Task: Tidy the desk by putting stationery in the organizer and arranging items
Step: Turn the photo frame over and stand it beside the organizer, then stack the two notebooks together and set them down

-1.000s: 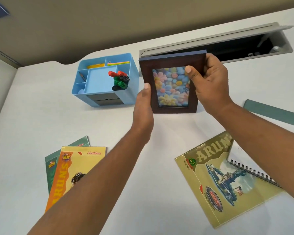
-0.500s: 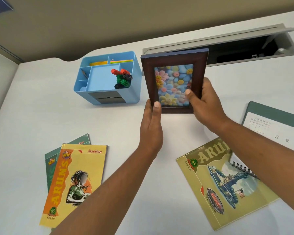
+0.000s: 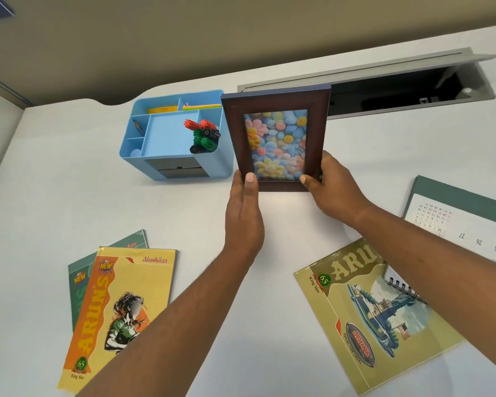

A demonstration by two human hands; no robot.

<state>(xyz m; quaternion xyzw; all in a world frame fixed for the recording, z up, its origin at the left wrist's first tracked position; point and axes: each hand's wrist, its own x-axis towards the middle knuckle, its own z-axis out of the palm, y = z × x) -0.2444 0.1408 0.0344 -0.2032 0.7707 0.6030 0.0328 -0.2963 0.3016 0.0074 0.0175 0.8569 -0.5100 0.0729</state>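
Note:
A dark brown picture frame (image 3: 275,101) with a flower picture stands upright on the white desk (image 3: 55,202), just right of the blue organizer (image 3: 212,167). My left hand (image 3: 244,216) grips its lower left corner, thumb on the front. At the lower right corner my right hand (image 3: 332,187) holds it the same way. The organizer contains red and green markers (image 3: 202,136), a pencil, and yellow and coloured paper pads at the back.
Two notebooks, yellow (image 3: 121,305) over green (image 3: 78,282), lie at the front left. An olive notebook (image 3: 364,316) covers a spiral pad (image 3: 398,285) at the front right. A desk calendar (image 3: 453,213) lies at the right. An open grey cable hatch (image 3: 413,90) is behind the frame.
The frame was set down upright beside the organizer. Both hands slid from its sides down to its lower corners. The camera view shifted, bringing the calendar into sight.

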